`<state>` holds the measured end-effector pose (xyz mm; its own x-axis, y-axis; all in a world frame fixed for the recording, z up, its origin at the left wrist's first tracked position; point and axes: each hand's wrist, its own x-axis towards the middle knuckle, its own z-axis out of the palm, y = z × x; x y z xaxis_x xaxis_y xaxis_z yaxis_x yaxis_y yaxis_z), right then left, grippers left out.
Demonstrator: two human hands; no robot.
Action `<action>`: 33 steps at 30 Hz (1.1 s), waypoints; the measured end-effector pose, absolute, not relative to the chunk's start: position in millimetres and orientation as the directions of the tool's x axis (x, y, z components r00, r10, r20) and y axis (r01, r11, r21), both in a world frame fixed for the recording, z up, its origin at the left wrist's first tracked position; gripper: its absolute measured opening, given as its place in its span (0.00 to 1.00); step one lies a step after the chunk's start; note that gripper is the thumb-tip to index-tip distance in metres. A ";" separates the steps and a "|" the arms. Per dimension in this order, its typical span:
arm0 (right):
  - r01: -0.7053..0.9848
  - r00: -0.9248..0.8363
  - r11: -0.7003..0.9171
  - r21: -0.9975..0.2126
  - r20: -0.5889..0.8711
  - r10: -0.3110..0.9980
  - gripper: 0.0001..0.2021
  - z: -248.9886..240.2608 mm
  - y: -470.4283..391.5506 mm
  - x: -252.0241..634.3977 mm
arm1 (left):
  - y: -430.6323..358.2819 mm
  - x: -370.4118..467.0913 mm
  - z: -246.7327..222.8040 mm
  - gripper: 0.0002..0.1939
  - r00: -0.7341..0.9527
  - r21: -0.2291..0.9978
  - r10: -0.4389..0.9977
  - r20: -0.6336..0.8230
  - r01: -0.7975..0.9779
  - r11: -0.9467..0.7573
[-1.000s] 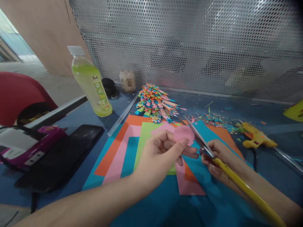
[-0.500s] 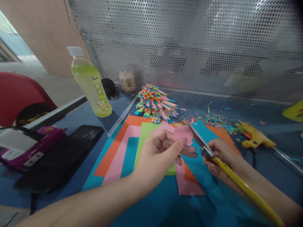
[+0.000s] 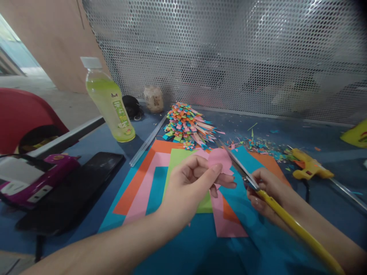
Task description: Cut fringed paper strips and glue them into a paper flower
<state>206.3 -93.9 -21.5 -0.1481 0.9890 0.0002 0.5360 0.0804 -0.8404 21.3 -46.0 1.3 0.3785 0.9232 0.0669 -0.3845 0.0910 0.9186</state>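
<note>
Between thumb and fingers my left hand [image 3: 197,179] pinches a small rounded piece of pink paper [image 3: 220,159]. My right hand [image 3: 266,194] is closed around scissors [image 3: 268,198] with yellow handles. Their metal blades point up and to the left, right beside the pink piece; whether they touch it I cannot tell. Beneath both hands lie overlapping paper sheets, among them a lime green sheet [image 3: 175,162], an orange sheet [image 3: 136,183] and a blue sheet [image 3: 172,236]. A pink strip [image 3: 228,221] lies below the fingers.
Behind the sheets stands a pile of fringed coloured paper [image 3: 186,124], with paper scraps [image 3: 263,147] to its right. A yellow glue gun [image 3: 311,164] lies at right. On the left are a drink bottle [image 3: 110,105], clear sticks [image 3: 147,141], a black phone [image 3: 74,191] and a purple power strip [image 3: 54,172].
My left hand has shifted slightly left and up with the pink piece, a little away from the blades. The right hand and scissors have barely moved.
</note>
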 end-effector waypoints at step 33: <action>0.604 -0.253 0.187 -0.774 0.036 0.967 0.15 -7.8 -98.2 205.6 | -51.4 22.0 4.7 0.11 0.419 0.911 0.903 0.095 -0.401 0.091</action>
